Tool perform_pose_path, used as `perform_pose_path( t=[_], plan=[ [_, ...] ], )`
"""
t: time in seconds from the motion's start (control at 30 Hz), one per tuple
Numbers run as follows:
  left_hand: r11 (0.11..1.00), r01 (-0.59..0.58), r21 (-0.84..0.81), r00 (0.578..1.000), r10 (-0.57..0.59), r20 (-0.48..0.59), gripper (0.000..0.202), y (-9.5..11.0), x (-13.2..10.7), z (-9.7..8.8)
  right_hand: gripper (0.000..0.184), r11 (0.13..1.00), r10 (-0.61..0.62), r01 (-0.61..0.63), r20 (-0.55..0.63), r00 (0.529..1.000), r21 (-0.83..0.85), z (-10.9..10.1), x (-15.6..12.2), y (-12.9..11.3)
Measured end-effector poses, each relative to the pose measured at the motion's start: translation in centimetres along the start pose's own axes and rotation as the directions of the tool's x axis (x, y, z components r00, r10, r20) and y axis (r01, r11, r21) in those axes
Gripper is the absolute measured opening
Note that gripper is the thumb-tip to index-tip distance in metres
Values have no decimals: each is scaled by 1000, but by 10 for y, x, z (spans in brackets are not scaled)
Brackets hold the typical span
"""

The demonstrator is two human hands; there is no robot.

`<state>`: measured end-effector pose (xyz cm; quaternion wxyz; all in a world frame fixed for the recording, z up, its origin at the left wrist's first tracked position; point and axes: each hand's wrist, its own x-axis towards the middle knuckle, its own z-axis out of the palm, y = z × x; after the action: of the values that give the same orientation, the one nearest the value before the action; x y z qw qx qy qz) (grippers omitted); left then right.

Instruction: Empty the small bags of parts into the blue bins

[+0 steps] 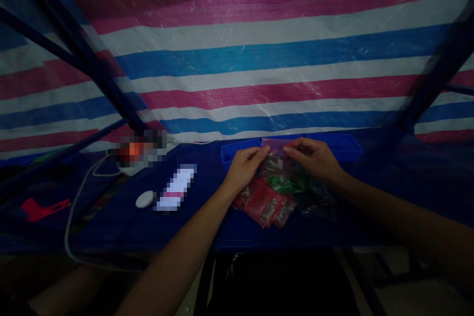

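Observation:
Between my two hands is a small pinkish see-through plastic bag (276, 164) with small silvery metal pieces in it. My left hand (244, 165) pinches the bag's upper left edge between thumb and fingers. At the upper right edge, the thumb of my right hand (316, 158) presses on the bag; its fingers are curled, and some small dark pieces seem to show by them, too dim to name. Below lie several red bags (264, 202) of metal pieces. Green bags (287, 184) lie just behind these, and clear bags (318, 202) are under my right forearm.
Blue trays (342, 147) stand behind my hands. On the blue table (129, 229), left, are a blurred-out phone (177, 187), a white round object (144, 199), a power strip (148, 160) with a cable and a red object (44, 208). A striped sheet (259, 66) hangs behind.

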<state>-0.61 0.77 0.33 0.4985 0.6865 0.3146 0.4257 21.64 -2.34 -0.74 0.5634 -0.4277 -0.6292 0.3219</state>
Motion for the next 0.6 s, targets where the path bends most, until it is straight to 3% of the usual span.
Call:
perform_pose_path(
  t=[0.2, 0.5, 0.6],
  plan=[
    [984, 18, -175, 998, -7, 64, 39, -3, 0, 6, 33, 999, -30, 31, -36, 999, 21, 0, 2, 4],
    [992, -74, -106, 995, 80, 58, 44, -6, 0, 2, 31, 998, -58, 58, -37, 998, -5, 2, 0, 4],
    [992, -114, -53, 993, 116, 28, 38, -5, 0, 1, 35, 998, -69, 69, 36, 997, 11, 4, -2, 1]
  ],
)
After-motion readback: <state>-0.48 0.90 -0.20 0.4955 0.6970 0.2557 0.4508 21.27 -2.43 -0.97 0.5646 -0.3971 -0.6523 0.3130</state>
